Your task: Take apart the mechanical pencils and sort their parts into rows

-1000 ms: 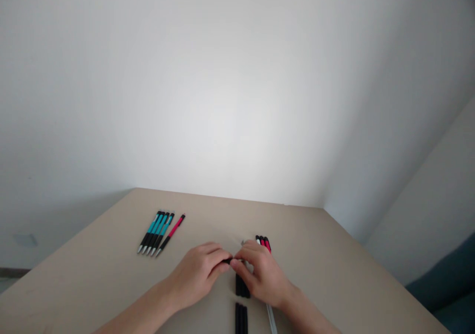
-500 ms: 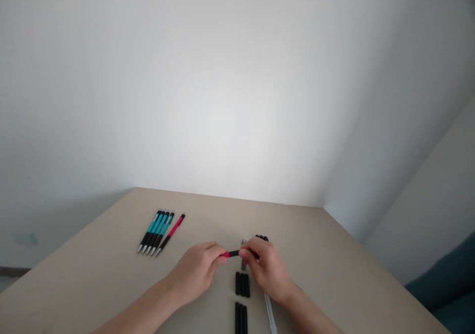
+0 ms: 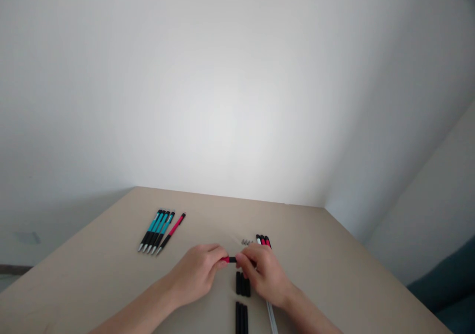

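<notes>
My left hand and my right hand meet over the beige table, both pinched on one pen part. Its left end is red and its right end black. Just below the hands lies a row of short black pen pieces, with a second black row nearer me. Behind my right hand lie red and white pen barrels with black caps. A thin white refill sticks out under my right wrist.
Several finished teal-and-black pens lie side by side at the back left, with one red-and-black pen beside them. Small silver parts sit near the barrels. The table's far edge meets a white wall.
My right hand has slid slightly nearer and left along the held pen part, uncovering the red and white barrels and silver parts behind it. The left hand stays where it was.
</notes>
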`<state>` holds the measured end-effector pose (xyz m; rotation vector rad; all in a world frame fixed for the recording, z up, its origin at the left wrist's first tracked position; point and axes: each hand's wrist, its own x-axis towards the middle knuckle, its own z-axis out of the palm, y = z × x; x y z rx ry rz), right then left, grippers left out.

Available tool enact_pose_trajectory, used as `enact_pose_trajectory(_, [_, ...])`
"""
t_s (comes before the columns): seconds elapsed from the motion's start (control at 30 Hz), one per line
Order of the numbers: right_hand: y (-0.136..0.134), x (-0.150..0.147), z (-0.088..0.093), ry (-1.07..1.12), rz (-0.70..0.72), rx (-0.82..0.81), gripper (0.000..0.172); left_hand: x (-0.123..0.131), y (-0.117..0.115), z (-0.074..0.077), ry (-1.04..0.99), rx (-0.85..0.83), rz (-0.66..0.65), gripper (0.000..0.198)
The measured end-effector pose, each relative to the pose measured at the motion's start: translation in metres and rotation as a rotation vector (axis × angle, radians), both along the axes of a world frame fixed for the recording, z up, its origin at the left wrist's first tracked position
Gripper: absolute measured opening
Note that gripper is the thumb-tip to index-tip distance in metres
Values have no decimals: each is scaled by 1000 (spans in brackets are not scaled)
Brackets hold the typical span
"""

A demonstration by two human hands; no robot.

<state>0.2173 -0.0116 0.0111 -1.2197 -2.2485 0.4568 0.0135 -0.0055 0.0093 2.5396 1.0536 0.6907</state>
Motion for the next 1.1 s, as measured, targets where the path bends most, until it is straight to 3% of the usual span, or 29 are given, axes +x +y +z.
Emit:
enact_pose_trajectory(0.27, [1,2,3,-9,41,8,35,-3,3,2,111,53,24,25])
enact_pose_trajectory(0.77, [-2,4,9,-9,75,61,34,-6,3,9,115,69,-3,26])
enact_pose_trajectory(1.1, [-1,20,11,101,62,149,20,-13,5,9,53,46,25,29])
